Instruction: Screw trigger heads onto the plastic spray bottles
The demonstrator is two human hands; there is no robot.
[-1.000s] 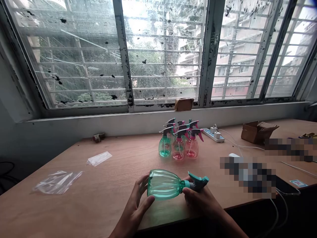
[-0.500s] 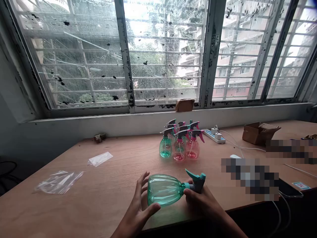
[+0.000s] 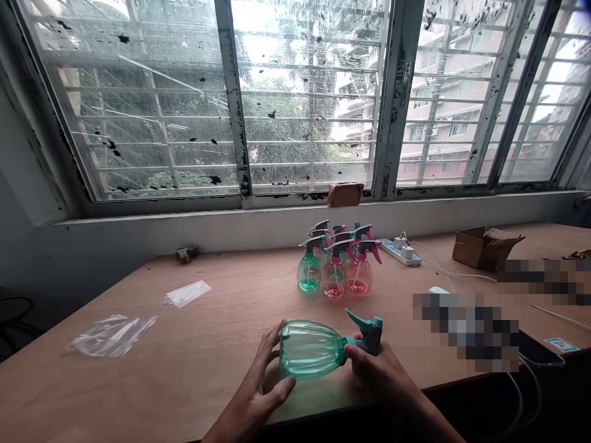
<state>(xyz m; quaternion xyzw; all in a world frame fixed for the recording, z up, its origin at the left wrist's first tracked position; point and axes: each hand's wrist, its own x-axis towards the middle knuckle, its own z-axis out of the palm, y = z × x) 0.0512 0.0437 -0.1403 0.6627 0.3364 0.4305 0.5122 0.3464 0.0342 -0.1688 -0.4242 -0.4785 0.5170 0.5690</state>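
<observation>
Green, see-through plastic with soft vertical ribs makes up the spray bottle [image 3: 310,349], which lies sideways in the air above the near edge of the table, its broad base to the left and its narrowing neck to the right. The right hand [image 3: 376,374] grasps it at the neck and spray head [image 3: 370,337], thumb pressed near the collar, while a slim teal trigger juts upward from the dark grey housing. The left hand [image 3: 256,387] curves around the base with fingers spread and thumb below; whether it bears any weight I cannot tell. Beneath spreads a tabletop [image 3: 221,344] of smooth, reddish-brown wood with a faint sheen. Beyond the held bottle, a tight cluster of upright spray bottles [image 3: 309,274] shows rounded bodies in clear green and pink, topped by dark heads with pink or teal triggers. To the left lie a crumpled, glossy plastic bag [image 3: 111,336] and a flat, whitish packet [image 3: 187,293]. Right of the cluster sit a white power strip [image 3: 399,252] and an open cardboard box [image 3: 480,248] with bent flaps. Behind everything, the window frame [image 3: 234,117] is grey metal, its paint flaked to black patches.
</observation>
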